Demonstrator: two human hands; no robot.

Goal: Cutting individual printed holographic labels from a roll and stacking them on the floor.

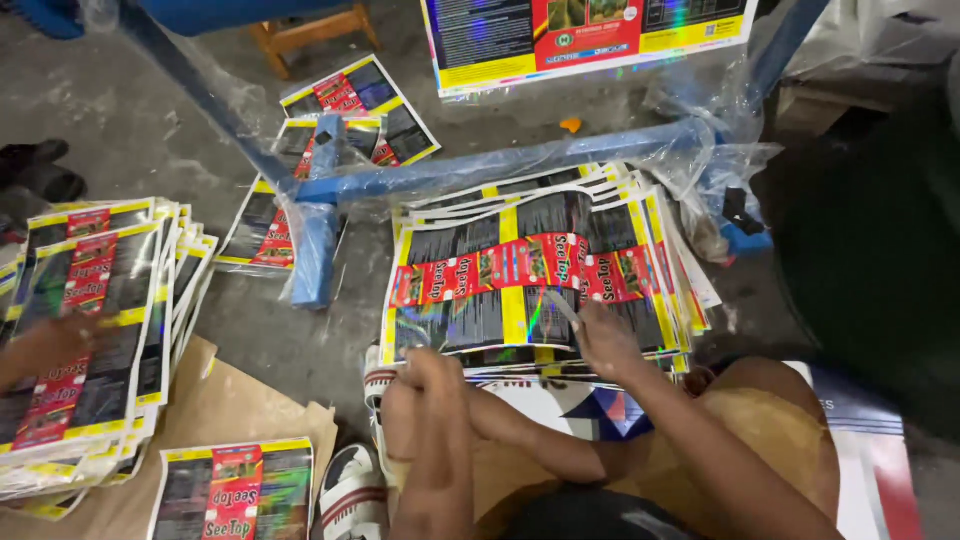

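A stack of glossy printed sheets (520,270), black with yellow borders and a red band across the middle, lies on the floor in front of me. My right hand (605,340) rests on the near right part of the top sheet and holds a thin silvery blade (563,308) that points up and to the left. My left hand (432,375) is at the stack's near left edge, fingers curled onto the sheet edges. My knees show below the hands.
A taller stack of the same sheets (110,300) stands at the left with another person's hand (45,345) on it. A blue plastic-wrapped metal frame (480,170) crosses behind my stack. Brown cardboard (235,410), a single sheet (235,490) and a striped sandal (352,490) lie nearby.
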